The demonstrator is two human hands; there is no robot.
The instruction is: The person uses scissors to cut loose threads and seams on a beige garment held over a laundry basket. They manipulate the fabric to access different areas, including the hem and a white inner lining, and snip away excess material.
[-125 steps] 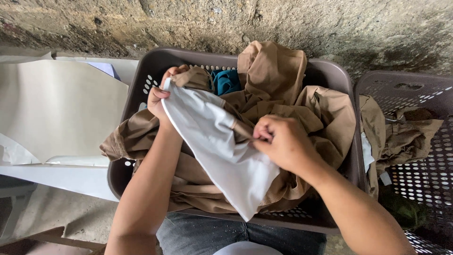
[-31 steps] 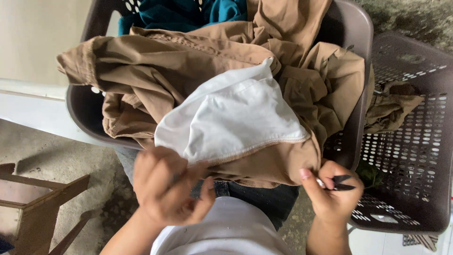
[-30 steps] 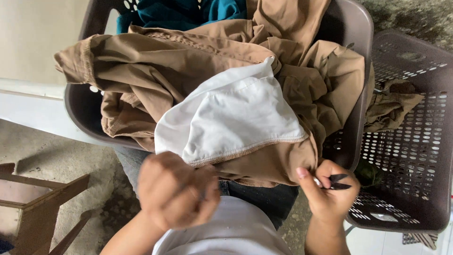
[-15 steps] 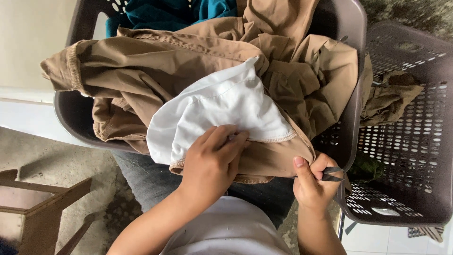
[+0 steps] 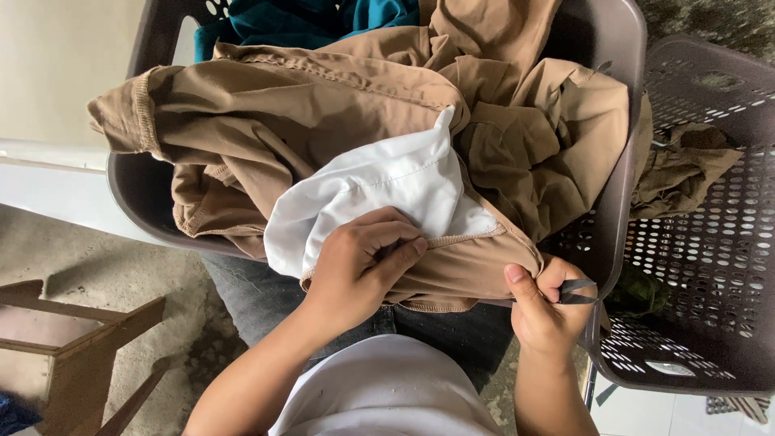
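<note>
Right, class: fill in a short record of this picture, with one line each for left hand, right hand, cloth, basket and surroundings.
Left hand: left hand pinches the tan garment at its seam, beside the white lining.
Right hand: right hand grips the garment's edge and a small dark tool.
Basket: grey basket, with teal cloth at the back.
Surroundings: second perforated basket; wooden frame.

Soft even daylight, sharp focus, faint shadows, no glare.
</note>
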